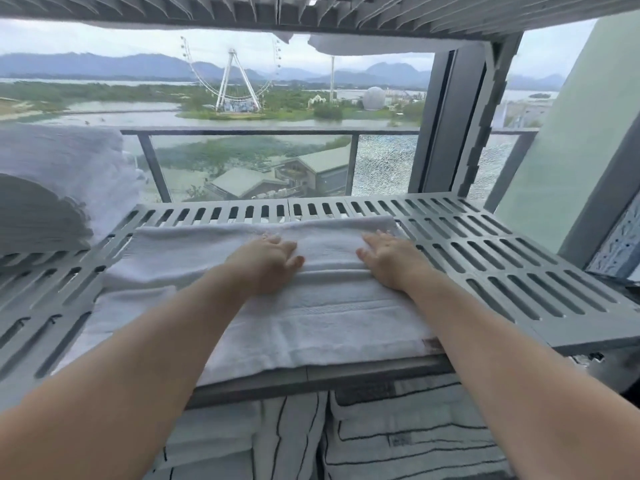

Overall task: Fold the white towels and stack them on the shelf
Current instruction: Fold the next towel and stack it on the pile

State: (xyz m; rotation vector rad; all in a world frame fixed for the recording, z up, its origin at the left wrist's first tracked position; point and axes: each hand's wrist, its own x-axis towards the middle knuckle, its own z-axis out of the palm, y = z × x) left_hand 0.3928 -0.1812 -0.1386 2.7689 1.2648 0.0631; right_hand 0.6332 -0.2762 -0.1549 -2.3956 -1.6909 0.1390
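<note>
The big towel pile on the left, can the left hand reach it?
Probably yes. The left hand rests on the folded towel, and only bare shelf lies between it and the towel pile.

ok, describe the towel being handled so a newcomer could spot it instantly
Find the grey slotted shelf in front of the window. A white towel lies flat across its middle, left hand and right hand pressing on it. Unlike the tall white stack at the shelf's left end and the striped towels below, it lies low and alone.
</note>
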